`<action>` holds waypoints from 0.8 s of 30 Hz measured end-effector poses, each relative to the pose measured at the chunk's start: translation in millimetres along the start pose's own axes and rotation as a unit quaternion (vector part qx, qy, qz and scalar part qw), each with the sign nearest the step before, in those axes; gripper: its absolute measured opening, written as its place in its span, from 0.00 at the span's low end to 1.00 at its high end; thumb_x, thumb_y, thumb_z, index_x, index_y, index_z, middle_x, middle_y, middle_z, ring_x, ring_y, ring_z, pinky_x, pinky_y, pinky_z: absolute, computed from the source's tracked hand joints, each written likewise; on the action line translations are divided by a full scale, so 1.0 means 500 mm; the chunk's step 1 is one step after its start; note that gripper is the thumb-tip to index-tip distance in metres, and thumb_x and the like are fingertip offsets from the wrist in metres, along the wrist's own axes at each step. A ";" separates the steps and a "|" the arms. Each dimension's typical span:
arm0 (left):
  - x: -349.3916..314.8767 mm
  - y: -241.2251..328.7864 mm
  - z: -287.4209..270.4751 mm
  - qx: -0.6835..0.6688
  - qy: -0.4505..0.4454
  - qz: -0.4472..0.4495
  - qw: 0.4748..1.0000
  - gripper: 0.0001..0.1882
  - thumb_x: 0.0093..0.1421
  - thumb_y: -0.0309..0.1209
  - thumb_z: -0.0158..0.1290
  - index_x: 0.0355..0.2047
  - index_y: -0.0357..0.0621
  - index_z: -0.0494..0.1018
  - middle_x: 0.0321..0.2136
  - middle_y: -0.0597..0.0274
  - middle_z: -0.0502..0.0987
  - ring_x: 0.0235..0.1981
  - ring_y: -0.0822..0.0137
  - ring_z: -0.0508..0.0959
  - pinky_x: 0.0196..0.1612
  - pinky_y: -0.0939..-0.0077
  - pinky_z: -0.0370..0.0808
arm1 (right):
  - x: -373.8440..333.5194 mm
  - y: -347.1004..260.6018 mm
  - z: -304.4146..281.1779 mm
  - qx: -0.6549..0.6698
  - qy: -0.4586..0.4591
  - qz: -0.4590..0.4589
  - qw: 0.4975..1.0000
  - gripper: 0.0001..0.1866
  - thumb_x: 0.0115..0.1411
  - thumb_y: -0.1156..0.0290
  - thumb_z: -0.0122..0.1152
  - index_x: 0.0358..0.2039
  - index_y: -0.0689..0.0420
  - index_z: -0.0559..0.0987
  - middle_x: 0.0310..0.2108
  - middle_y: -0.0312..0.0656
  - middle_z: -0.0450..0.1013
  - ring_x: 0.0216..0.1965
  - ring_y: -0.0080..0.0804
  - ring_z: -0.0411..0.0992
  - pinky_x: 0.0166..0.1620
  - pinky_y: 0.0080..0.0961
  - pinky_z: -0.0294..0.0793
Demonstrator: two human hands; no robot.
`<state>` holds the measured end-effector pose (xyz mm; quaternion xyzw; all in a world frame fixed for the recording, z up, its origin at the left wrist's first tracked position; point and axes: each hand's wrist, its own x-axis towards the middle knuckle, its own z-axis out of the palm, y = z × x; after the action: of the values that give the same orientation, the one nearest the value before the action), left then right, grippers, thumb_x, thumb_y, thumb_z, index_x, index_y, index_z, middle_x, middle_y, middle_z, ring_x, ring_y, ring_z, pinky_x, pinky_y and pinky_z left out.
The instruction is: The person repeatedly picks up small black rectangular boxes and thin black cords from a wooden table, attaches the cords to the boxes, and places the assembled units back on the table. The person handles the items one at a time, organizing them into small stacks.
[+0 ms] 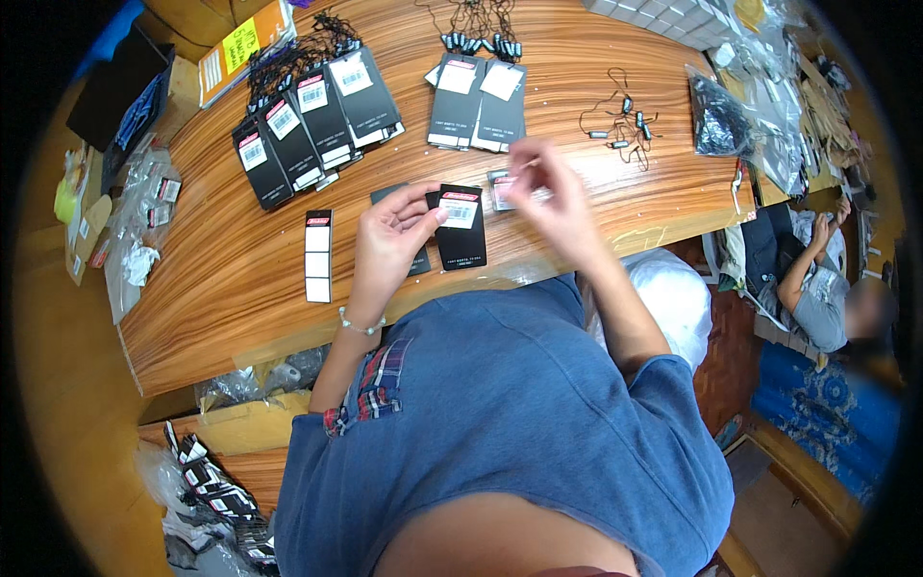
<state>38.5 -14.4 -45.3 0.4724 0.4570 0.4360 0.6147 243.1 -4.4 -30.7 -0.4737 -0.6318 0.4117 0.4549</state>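
Note:
My left hand [396, 229] is closed on the upper left edge of a black hang tag [463, 245], which has a red band and a white barcode sticker. Partly behind that hand, another dark tag [420, 262] lies on the table. My right hand [553, 197] is raised to the right of the held tag. Motion smears its bent fingers, so whether they hold anything is unclear. Beside it is a small stack of stickers or tags [501, 189], partly covered by the hand. A strip of white labels with a red top [318, 258] lies left of my left hand.
Stacks of corded black tags [322, 120] lie at the far left, with more tags [478, 106] at the far middle. Loose black cords [625, 125] and a bag of black cords [721, 120] are at the right. Another person [822, 279] sits beyond the table's right edge.

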 end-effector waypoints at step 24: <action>0.005 0.078 0.063 -0.073 -0.192 0.043 0.978 0.14 0.56 0.19 0.47 0.44 0.36 0.67 0.42 0.59 0.71 0.45 0.71 0.71 0.48 0.77 0.69 | 0.005 -0.045 -0.121 0.208 0.060 0.075 0.973 0.07 0.52 0.80 0.55 0.33 0.62 0.72 0.25 0.38 0.71 0.28 0.22 0.70 0.35 0.17 0.68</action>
<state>65.6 -10.8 -3.2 0.5205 0.2764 0.3952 0.7046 296.1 -1.5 6.4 -0.4379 -0.4667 0.5381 0.5485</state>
